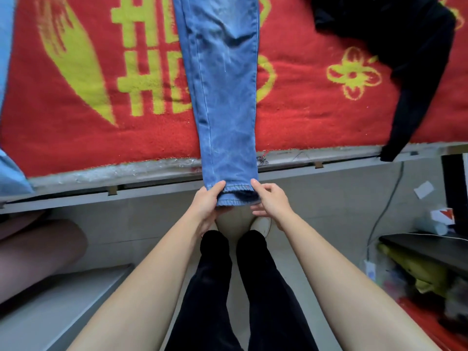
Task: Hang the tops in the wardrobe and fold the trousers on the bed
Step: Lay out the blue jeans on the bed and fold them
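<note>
Blue jeans (222,84) lie lengthwise across the red and yellow blanket (76,122) on the bed, legs stacked, with the hems hanging over the bed's near edge. My left hand (206,205) grips the left corner of the hems, thumb on top. My right hand (269,202) pinches the right corner of the hems. A black garment (410,46) lies crumpled at the bed's right, one sleeve drooping over the edge.
A light blue cloth (10,173) shows at the bed's left edge. I stand on a tiled floor (329,198) close to the bed frame. A dark shelf (430,249) with clutter and a cable stands at the right, a grey surface at the lower left.
</note>
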Tool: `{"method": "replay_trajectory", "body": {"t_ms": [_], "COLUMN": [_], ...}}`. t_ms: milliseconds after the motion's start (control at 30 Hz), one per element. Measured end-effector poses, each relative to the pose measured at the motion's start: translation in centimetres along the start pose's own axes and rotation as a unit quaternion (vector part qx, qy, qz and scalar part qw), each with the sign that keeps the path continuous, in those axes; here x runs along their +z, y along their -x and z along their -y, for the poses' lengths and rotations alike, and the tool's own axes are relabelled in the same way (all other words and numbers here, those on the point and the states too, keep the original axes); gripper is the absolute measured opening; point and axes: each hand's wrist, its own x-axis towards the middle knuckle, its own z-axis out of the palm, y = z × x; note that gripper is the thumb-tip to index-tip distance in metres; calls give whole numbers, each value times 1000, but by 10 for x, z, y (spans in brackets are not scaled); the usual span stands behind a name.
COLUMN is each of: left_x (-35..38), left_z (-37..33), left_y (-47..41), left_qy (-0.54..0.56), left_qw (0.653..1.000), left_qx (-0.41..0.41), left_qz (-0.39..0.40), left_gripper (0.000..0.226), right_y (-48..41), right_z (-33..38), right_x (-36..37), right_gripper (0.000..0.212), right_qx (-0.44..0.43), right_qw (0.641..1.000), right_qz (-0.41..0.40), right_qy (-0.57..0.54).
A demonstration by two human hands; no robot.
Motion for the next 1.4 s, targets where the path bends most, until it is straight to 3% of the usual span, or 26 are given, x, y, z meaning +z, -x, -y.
{"method": "replay_trajectory", "body": {"t_ms": [167, 200, 300, 367, 500, 633, 767, 867, 933, 1033, 1167, 1300, 1400], "left_x": [-13, -16, -26, -30, -29, -36, -43, -44, -45, -36, -17, 0, 11], "left_z": [-7, -7, -2, 10, 11, 13, 52, 61, 50, 12, -68, -150, -198], "left_y": [-2, -3, -2, -1, 11, 9, 21, 43, 54, 61, 59, 31, -7], "left_qy": [44, 46, 28, 39, 66, -78, -293, -321, -320, -238, -84, 74, 106], "left_qw": [999, 998, 998, 997, 994, 987, 948, 944, 946, 969, 994, 994, 993], "left_qx": [-29, -27, -15, -12, 39, 104, 46, -26, -35, -59, -62, -78, -34], "left_qz": [-5, -23, -61, -61, -84, -95, -118, -71, -29, 4, 14, -18, -36], "left_gripper": [66, 64, 30, 40, 30, 22, 8, 7, 19, 39, 28, 20, 18], "right_y": [3, 4, 7, 9, 14, 19, 26, 42, 55, 68, 59, 31, -2], "right_z": [2, 1, -6, -15, -19, -17, -46, -53, -43, -4, 75, 162, 219], "right_x": [-3, -5, -10, -8, -3, -5, -12, -24, -31, -34, -26, -10, -4], "right_gripper": [13, 10, 2, 5, 4, 20, 14, 13, 20, 9, 5, 10, 19], "right_qx": [-11, -9, -2, 9, 14, -5, 58, 123, 139, 131, 123, 63, 30], "right_qw": [991, 985, 976, 977, 976, 964, 993, 983, 981, 983, 982, 983, 983], "right_qz": [85, 98, 104, 100, 110, 96, 83, 133, 131, 125, 92, 58, 62], "right_qy": [-102, -140, -189, -189, -185, -248, -60, -37, -32, -34, -109, -164, -171]}}
